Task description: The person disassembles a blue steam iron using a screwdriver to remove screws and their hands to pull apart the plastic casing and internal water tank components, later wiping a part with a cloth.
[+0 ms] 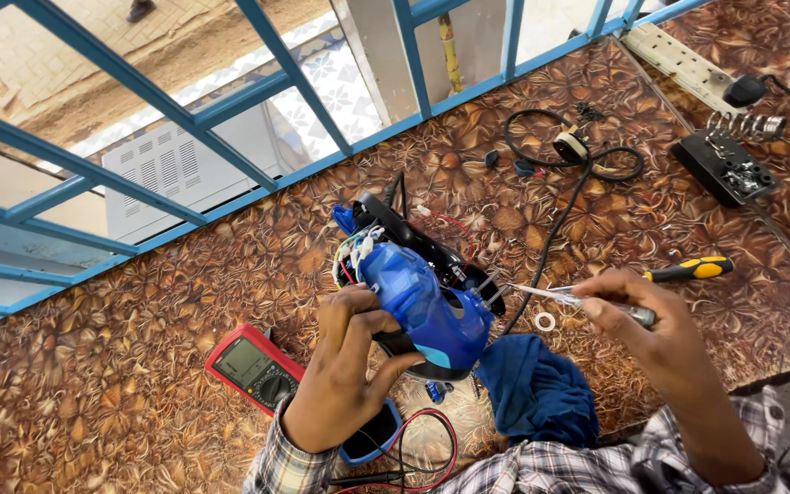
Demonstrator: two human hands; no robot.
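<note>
My left hand point(351, 352) grips a blue and black appliance point(418, 293), a partly opened iron-like body with coloured wires bunched at its far end. It is held above the patterned table point(185, 293). My right hand point(637, 316) holds a thin screwdriver point(550, 295) with a clear handle, its tip pointing left at the appliance's right side by the black base. A black cord point(550, 238) runs from the appliance toward the back of the table.
A red multimeter point(256, 368) with red and black leads lies at front left. A dark blue cloth point(537, 389) lies below the appliance. A yellow-handled screwdriver point(692, 269), small white ring point(545, 321), soldering stand point(729, 160) and power strip point(678, 59) sit right. Blue window bars point(230, 101) behind.
</note>
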